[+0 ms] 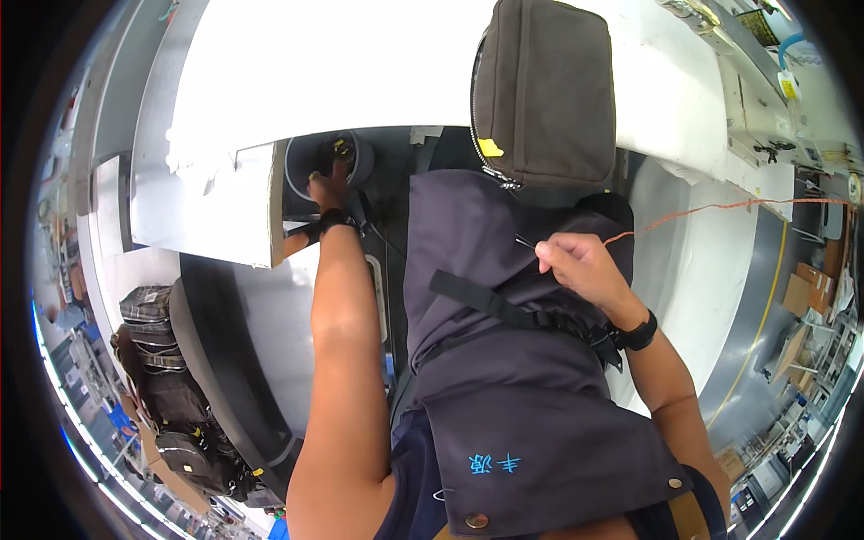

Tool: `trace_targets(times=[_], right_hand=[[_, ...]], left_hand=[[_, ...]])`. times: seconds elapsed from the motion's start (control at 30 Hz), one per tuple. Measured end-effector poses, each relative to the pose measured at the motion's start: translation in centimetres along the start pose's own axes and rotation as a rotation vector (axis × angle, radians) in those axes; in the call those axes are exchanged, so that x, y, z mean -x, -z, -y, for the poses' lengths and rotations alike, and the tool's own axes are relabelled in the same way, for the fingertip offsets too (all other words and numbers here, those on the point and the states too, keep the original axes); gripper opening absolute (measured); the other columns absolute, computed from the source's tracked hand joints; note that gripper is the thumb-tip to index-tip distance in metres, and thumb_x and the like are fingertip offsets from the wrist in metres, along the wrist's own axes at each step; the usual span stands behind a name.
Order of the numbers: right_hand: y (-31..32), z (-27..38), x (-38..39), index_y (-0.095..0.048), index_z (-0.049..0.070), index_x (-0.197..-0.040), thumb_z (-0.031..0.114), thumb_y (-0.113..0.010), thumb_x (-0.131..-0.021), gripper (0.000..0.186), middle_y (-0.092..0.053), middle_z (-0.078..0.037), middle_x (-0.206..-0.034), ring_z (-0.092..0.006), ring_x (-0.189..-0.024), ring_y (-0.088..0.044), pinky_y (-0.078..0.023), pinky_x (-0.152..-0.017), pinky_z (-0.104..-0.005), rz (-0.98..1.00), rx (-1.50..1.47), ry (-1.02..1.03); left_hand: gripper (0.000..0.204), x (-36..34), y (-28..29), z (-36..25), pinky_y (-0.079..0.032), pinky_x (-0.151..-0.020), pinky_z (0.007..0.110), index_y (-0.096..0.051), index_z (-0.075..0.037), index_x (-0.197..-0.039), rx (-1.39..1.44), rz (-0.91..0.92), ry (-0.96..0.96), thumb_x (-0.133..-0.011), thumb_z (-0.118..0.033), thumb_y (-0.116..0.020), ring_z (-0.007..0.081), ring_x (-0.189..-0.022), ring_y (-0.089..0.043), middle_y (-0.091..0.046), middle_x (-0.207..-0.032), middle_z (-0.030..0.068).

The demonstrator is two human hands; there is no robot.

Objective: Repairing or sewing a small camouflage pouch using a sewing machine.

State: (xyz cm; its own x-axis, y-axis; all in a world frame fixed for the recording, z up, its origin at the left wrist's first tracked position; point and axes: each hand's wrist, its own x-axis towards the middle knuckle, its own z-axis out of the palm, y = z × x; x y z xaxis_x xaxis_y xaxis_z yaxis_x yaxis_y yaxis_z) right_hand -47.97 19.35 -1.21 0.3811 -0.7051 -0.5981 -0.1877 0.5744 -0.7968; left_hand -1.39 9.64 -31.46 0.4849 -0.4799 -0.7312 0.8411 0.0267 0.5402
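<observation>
My left hand (328, 187) reaches down beside the white bench into a round grey bin (301, 157) with dark bits and a yellow piece in it; its fingers are too indistinct to judge. My right hand (571, 261), over my dark grey apron (513, 423), pinches a thin metal tool (526, 242) resembling tweezers. An orange cord (684, 212) runs from near that hand to the right. A dark zipped pouch (549, 90) with a yellow tab lies on the front edge of the bench (297, 63), above my right hand.
At the lower left, several dark and plaid bags (175, 396) are piled beside a long dark curved edge (216, 360). On the right are a white fixture with a blue hose (787, 54), a yellow floor line (756, 306) and cardboard boxes (810, 288). Black straps lie across my apron.
</observation>
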Motion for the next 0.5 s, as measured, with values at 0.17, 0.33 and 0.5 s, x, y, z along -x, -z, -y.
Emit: trace_targets(times=[0.17,0.33,0.5], right_hand=[[0.5,-0.4,0.8,-0.066,0.002,-0.080,0.030,-0.063,-0.102,0.036,-0.046,0.008,-0.059,-0.0004,-0.052,-0.037,-0.026,-0.048,-0.0209,-0.064,0.060,0.044],[3.1,0.2,3.1,-0.071,-0.001,-0.094,0.019,-0.070,-0.099,0.021,-0.065,0.003,-0.080,-0.0011,-0.074,-0.054,-0.044,-0.064,-0.0200,-0.177,0.075,0.180],[9.1,2.4,6.4,-0.069,0.002,-0.101,0.023,-0.071,-0.097,0.022,-0.061,0.003,-0.076,-0.0039,-0.073,-0.051,-0.043,-0.065,-0.0220,-0.788,0.355,0.433]], left_hand=[[0.033,6.9,-2.2,3.7,-0.059,-0.089,0.038,-0.066,0.001,-0.121,-0.695,0.234,0.046,-0.102,-0.026,-0.060,0.0294,-0.100,-0.070,-0.067,-0.125,0.0148],[0.035,20.0,-7.1,-0.4,-0.053,-0.093,0.032,-0.066,-0.001,-0.128,-1.075,0.730,-0.102,-0.104,-0.026,-0.058,0.0205,-0.108,-0.067,-0.069,-0.125,0.0109],[0.033,31.3,-11.0,-2.1,-0.052,-0.080,0.026,-0.066,0.000,-0.115,-1.097,0.742,-0.252,-0.106,-0.030,-0.055,0.0115,-0.091,-0.064,-0.068,-0.108,0.0077]])
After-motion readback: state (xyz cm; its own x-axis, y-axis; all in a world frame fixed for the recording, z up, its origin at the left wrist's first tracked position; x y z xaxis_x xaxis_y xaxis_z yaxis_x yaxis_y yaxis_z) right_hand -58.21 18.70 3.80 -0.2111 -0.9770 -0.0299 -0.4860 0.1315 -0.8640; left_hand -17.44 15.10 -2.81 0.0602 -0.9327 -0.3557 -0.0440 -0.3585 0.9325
